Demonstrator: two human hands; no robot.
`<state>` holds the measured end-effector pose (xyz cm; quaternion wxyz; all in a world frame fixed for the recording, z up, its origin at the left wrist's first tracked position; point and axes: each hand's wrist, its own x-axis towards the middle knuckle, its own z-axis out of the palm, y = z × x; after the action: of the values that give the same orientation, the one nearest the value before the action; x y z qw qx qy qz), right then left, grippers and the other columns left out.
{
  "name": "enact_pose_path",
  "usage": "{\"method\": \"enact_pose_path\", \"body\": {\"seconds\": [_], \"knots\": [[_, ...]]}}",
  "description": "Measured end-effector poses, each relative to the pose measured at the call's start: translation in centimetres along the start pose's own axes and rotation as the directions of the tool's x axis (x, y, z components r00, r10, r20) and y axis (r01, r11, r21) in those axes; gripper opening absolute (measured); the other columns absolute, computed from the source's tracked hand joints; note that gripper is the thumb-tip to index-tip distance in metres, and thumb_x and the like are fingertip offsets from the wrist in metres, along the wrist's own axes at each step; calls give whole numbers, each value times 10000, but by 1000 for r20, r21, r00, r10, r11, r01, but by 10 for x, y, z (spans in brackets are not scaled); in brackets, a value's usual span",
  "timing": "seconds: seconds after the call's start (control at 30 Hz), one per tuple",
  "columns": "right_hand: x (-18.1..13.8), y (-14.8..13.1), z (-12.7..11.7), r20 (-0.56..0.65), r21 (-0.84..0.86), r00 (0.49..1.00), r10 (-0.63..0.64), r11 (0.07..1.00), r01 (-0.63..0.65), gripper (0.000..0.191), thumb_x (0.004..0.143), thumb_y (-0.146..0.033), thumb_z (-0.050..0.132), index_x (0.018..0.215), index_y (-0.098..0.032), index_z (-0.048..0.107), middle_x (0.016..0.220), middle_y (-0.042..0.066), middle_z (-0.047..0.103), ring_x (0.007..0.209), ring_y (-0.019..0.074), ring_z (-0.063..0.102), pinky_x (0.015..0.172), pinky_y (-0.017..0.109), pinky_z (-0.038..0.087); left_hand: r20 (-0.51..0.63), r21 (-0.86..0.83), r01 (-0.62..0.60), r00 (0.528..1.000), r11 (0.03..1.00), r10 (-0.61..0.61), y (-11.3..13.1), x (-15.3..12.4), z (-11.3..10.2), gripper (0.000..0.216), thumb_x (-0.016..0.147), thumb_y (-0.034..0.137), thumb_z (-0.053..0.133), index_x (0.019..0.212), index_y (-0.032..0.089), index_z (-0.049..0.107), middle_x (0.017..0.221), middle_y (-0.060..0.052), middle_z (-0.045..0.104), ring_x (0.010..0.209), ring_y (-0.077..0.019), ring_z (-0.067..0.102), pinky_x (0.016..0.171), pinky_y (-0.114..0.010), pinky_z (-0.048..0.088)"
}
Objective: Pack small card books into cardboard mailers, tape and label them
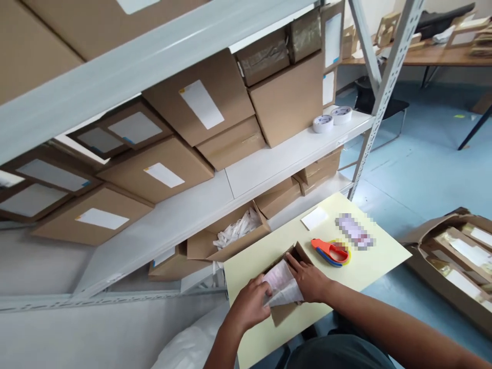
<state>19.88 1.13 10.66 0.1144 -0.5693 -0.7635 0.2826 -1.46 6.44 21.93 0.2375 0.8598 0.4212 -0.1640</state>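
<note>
A small open cardboard box [282,313] rests on the pale yellow tabletop, with a white, faintly pink packet [279,279] at its opening. My left hand [250,303] grips the packet's left edge, thumb and fingers closed around it. From the other side, my right hand [310,281] presses on the packet, fingers reaching over toward the box's far wall. How deep the packet sits in the box is hidden by my hands. Right of the box lies an orange and blue hand tool [329,252] with a yellow ring-shaped part.
A white card [314,219] and a blurred-out item [354,231] lie on the table [376,253]. Behind stands a metal shelf [265,171] with cardboard boxes and tape rolls [323,123]. An open carton [240,230] holds white strips. A large box [426,266] with packages stands at right.
</note>
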Motion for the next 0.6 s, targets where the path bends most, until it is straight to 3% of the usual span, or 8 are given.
{"method": "enact_pose_path", "body": {"seconds": [0.1,0.23,0.33,0.4,0.6], "knots": [[-3,7,5,9,108,999,40,993,-41,1130,596,-257,864,1570,-95,314,1669,270,99,1296,439,550,1080,498,468,-22,110,87,996,990,-85,5,11,4,284,724,145,613,983,256,639,1177,-71,619,1107,-269,605,924,-337,469],[-13,19,4,-83,239,995,48,971,-27,852,747,-227,757,1507,-100,394,1628,257,272,1387,361,482,1111,440,449,-118,222,226,972,948,-204,19,24,16,319,785,177,599,1098,219,647,1249,-122,599,1102,-288,611,940,-369,474],[-26,25,8,-188,248,982,6,968,41,466,823,-194,672,1275,-142,568,1371,189,560,1204,289,607,1006,408,514,-188,307,280,955,910,-230,32,31,31,367,791,185,630,1157,190,659,1372,-154,538,1183,-315,571,998,-399,458],[-34,27,14,-238,246,971,-3,967,63,276,851,-208,656,1116,-168,593,1184,136,614,1057,255,636,915,388,542,-215,362,275,954,890,-208,40,35,41,372,782,172,656,1153,175,680,1404,-170,516,1211,-330,548,1030,-422,441],[-40,33,26,-352,280,936,-26,951,132,241,905,-352,640,1069,-191,568,1122,124,575,937,227,599,814,365,542,-181,433,274,960,859,-215,55,56,49,222,828,148,611,996,120,755,1165,-229,620,1014,-340,616,835,-444,506]]}}
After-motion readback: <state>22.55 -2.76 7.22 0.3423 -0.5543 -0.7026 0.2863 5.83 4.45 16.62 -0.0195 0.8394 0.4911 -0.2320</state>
